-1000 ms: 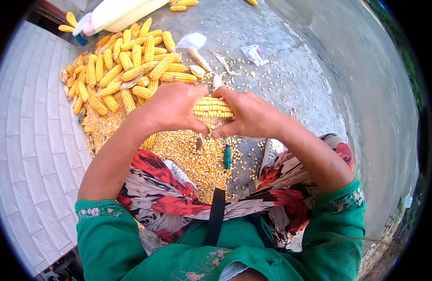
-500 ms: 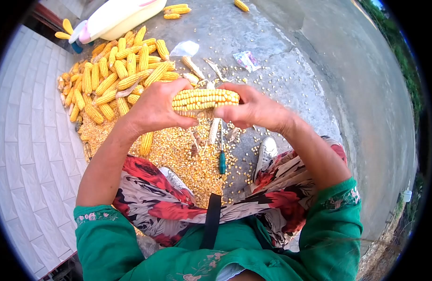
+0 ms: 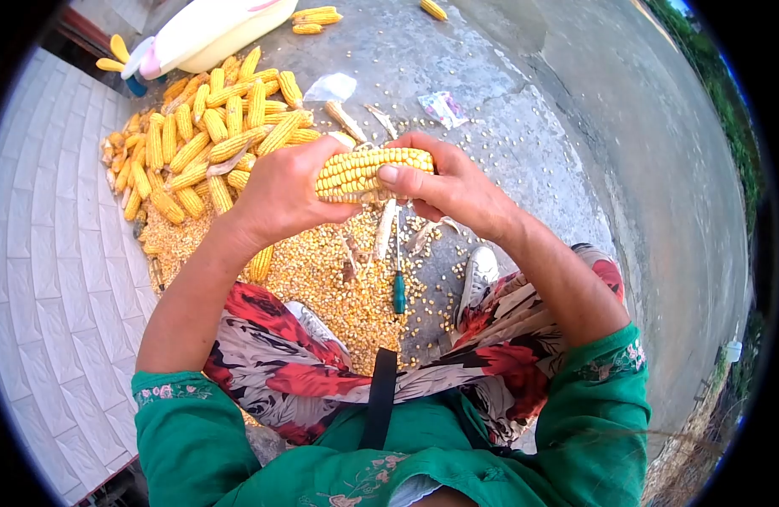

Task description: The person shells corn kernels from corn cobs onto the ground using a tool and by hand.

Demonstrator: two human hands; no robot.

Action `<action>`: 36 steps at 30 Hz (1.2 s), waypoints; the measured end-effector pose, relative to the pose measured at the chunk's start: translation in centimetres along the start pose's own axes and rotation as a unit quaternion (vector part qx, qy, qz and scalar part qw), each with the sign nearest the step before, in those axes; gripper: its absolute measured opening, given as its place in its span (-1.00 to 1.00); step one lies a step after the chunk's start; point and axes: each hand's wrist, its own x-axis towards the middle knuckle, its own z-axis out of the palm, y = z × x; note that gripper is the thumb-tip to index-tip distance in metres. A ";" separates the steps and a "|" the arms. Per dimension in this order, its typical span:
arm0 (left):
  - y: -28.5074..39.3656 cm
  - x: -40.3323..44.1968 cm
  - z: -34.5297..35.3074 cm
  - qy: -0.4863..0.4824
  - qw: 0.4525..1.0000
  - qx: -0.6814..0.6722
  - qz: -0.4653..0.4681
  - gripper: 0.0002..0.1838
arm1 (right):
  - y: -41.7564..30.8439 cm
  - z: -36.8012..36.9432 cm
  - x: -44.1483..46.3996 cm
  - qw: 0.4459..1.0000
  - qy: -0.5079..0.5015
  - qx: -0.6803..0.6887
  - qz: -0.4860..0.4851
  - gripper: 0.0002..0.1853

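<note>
Between my two hands a yellow corn cob [image 3: 364, 171] lies roughly level, with kernel rows facing up and a gap along its lower side. My left hand [image 3: 292, 188] wraps its left end. Around the right end closes my right hand [image 3: 444, 182], its thumb pressed on the kernels. Beneath them a screwdriver [image 3: 399, 291] with a green handle rests on the ground, its shaft pointing away from me. Loose kernels [image 3: 313, 287] spread in a thick layer below, beside pale stripped cobs [image 3: 384, 230].
A heap of corn cobs [image 3: 191, 144] stands at the left, against a tiled wall [image 3: 60, 253]. Behind it is a pale yellow tub [image 3: 224, 38]. Plastic scraps [image 3: 442, 110] and scattered kernels lie on the concrete. My shoes [image 3: 481, 277] flank the kernels.
The corn cob has been raised slightly and turned in my hands. My right thumb has shifted from its right underside onto the kernels on top.
</note>
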 end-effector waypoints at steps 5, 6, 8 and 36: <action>-0.1 0.0 -0.1 0.019 1.000 -0.001 0.007 -0.45 | 1.2 -0.1 0.2 0.998 -0.012 0.011 -0.068 -0.42; -0.1 0.0 -0.2 0.007 1.000 -0.030 -0.003 -0.45 | 1.5 0.0 0.3 0.994 -0.024 0.019 -0.109 -0.39; -0.1 0.0 -0.4 0.003 1.000 -0.024 -0.005 -0.45 | 1.5 -0.1 0.2 0.995 -0.035 0.017 -0.087 -0.37; -0.3 0.2 -0.7 -0.077 0.978 -0.177 -0.073 -0.32 | 1.2 -0.2 0.1 0.974 0.032 -0.104 -0.199 -0.32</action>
